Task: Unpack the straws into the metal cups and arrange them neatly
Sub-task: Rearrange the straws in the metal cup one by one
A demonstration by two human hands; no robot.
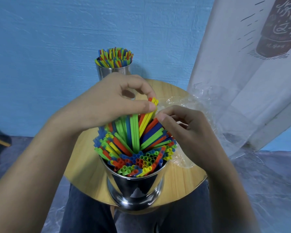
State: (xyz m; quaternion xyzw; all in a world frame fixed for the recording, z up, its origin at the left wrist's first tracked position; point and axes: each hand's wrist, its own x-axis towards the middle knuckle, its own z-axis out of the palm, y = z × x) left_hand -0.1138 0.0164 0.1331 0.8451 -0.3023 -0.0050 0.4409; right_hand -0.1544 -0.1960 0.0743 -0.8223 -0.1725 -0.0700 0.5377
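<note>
A shiny metal cup (134,187) stands at the near edge of a round wooden table (183,179), packed with red, yellow, green and blue straws (134,143) that fan upward. My left hand (107,105) pinches a few yellow and red straws near their tips between thumb and fingers. My right hand (185,130) has its fingers curled against the straws on the right side of the bunch, thumb touching them. A second metal cup (112,71) full of straws (114,57) stands at the table's far edge, partly hidden by my left hand.
Crumpled clear plastic wrapping (200,105) lies on the table's right side, behind my right hand. A white printed curtain (242,73) hangs at the right. A blue wall lies behind. My legs in dark trousers (87,216) are under the table.
</note>
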